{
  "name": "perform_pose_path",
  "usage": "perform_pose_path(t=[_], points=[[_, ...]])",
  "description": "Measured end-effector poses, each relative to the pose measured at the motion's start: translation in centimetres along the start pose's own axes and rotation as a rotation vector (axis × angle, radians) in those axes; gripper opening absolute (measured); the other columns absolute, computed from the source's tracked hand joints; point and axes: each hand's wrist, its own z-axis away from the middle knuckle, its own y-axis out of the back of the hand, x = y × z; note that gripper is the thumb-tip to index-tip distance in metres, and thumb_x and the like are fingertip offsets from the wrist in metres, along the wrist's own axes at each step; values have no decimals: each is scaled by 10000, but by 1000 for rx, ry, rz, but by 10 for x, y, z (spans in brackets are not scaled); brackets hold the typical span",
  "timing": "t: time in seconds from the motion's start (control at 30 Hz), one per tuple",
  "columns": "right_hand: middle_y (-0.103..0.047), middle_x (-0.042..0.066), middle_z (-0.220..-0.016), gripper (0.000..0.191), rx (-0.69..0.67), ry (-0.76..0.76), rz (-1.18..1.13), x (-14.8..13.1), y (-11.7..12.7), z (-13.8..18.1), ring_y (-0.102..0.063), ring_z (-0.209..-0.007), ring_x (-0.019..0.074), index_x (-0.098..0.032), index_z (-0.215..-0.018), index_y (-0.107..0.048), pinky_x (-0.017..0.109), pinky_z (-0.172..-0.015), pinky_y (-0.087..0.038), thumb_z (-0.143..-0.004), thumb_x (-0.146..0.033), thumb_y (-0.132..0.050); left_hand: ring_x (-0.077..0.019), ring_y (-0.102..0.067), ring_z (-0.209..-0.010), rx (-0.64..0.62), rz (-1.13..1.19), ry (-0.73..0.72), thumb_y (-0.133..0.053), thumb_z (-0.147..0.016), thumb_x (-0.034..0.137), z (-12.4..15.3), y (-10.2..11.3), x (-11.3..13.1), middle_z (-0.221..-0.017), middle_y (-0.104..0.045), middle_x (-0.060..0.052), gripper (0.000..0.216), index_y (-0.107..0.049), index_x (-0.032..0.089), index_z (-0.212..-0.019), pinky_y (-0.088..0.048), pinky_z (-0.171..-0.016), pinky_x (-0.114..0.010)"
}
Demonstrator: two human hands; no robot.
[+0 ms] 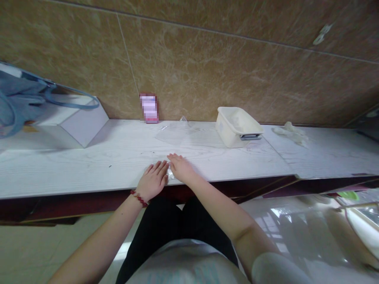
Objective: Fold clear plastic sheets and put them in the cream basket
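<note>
My left hand (153, 180) lies flat, fingers stretched out, on the near edge of a white wood-grain tabletop (89, 165). My right hand (180, 167) lies flat beside it, fingers extended. Both press on a small piece of clear crumpled plastic (169, 173) that shows between them. A red bead bracelet (139, 198) circles my left wrist. Farther back on the table lies a sheet of clear plastic film (180, 134).
A white plastic tub (238, 126) stands at the back right, a crumpled whitish rag or glove (291, 132) beyond it. A white box (74, 124) with a blue bag (20, 100) on it sits at left. A small pink card (149, 107) leans on the brown tiled wall.
</note>
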Motion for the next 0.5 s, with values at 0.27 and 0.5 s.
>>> perform_pose_path(t=[0.27, 0.5], points=[[-318, 75, -1392, 466, -63, 37, 141, -3, -24, 9, -249, -1296, 177, -121, -1341, -294, 415, -1067, -174, -903, -264, -222, -215, -337, -1254, 17, -25, -6, -279, -853, 297, 1, -3, -1, -1330, -420, -90, 464, -441, 137, -1258, -256, -1031, -402], [-202, 40, -1437, 530, -114, 4, 159, 3, -15, 15, -165, -1324, 191, -166, -1368, -234, 492, -1064, -105, -892, -396, -205, -213, -323, -1261, 1, -10, 32, -261, -856, 330, 2, -2, 0, -1357, -382, -78, 498, -373, 150, -1307, -238, -1036, -408]])
